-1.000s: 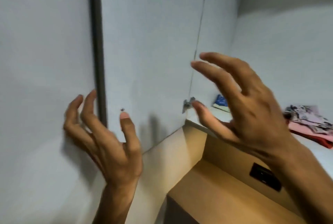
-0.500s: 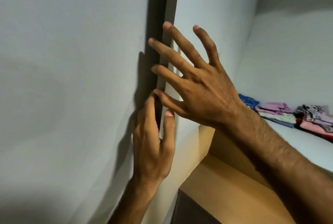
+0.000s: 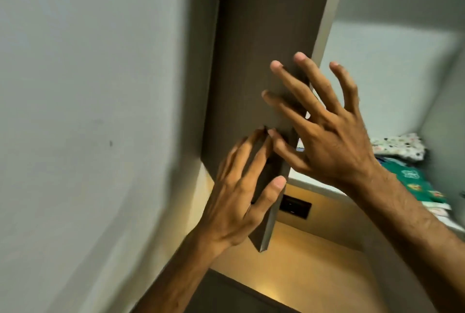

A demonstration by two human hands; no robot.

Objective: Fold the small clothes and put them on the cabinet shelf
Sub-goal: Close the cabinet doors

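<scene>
A dark brown cabinet door (image 3: 251, 61) stands partly swung in front of the white cabinet interior. My left hand (image 3: 241, 192) holds the door near its lower corner, fingers on the outer face and thumb hooked round the free edge. Higher up, my right hand (image 3: 327, 141) lies against the door with its fingers spread and nothing in it. On the white shelf (image 3: 314, 187) inside, at the right, folded small clothes are stacked: a white patterned piece (image 3: 397, 148) behind and a green printed one (image 3: 415, 179) in front. My right forearm hides part of the stacks.
A pale panel (image 3: 100, 111) fills the left side. Below the shelf is a light wooden recess (image 3: 302, 262) with a black socket plate (image 3: 294, 205) on its back wall. A dark edge runs along the bottom of the view.
The door has swung so that its dark outer face now shows. Both hands have moved onto it, the left taking its lower edge. The view has shifted right, showing more of the shelf.
</scene>
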